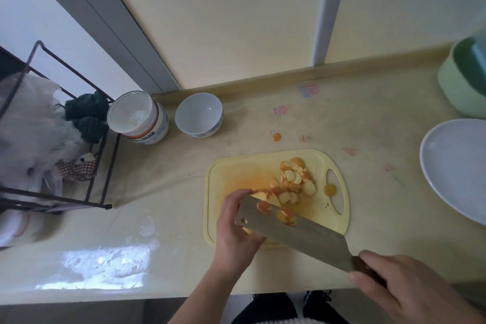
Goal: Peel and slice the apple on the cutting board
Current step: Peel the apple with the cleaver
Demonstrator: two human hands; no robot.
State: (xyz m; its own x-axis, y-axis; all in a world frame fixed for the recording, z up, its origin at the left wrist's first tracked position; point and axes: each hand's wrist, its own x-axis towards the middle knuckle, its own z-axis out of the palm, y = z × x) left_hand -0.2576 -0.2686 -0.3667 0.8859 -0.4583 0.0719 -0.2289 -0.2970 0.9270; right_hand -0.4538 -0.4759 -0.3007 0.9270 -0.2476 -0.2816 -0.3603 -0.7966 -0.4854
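Note:
A pale yellow cutting board [228, 173] lies on the counter. Several apple slices [294, 179] with orange-red skin are heaped on its right half. My right hand [405, 287] grips the dark handle of a broad cleaver [302, 234], whose blade lies tilted over the board's near side with two slices [285, 216] stuck to its flat. My left hand [236, 231] holds the remaining apple piece [263, 196] against the board just left of the blade; most of that piece is hidden by the fingers and the blade.
A white bowl [199, 116] and a stack of bowls [136, 116] stand behind the board on the left. A black wire rack [102, 166] fills the far left. A large white plate [457, 168] and a green container [462, 81] sit at right. Apple scraps [276, 137] lie behind the board.

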